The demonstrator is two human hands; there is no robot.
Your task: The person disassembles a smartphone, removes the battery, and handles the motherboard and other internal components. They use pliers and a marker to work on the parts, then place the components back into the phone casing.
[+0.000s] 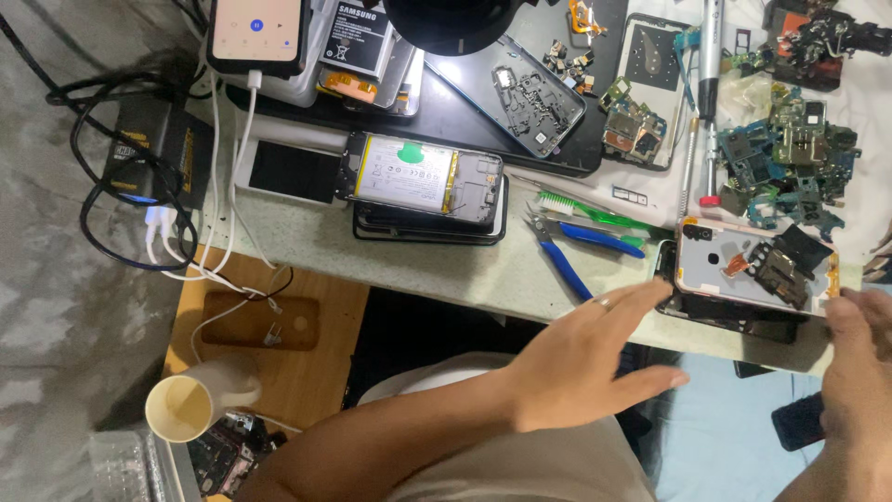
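Pink phone back (743,265), lengthwise left-right, between hands

Pale green worktable (437,265), opened phone (423,177), blue-handled pliers (571,251), green brush (585,212), circuit boards (780,163)

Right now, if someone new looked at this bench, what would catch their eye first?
Probably the opened pink phone at the right edge, its insides bare, with the left hand reaching to its corner and the right hand at its other end. Next, the phone with an exposed battery at centre, and the heap of circuit boards top right.
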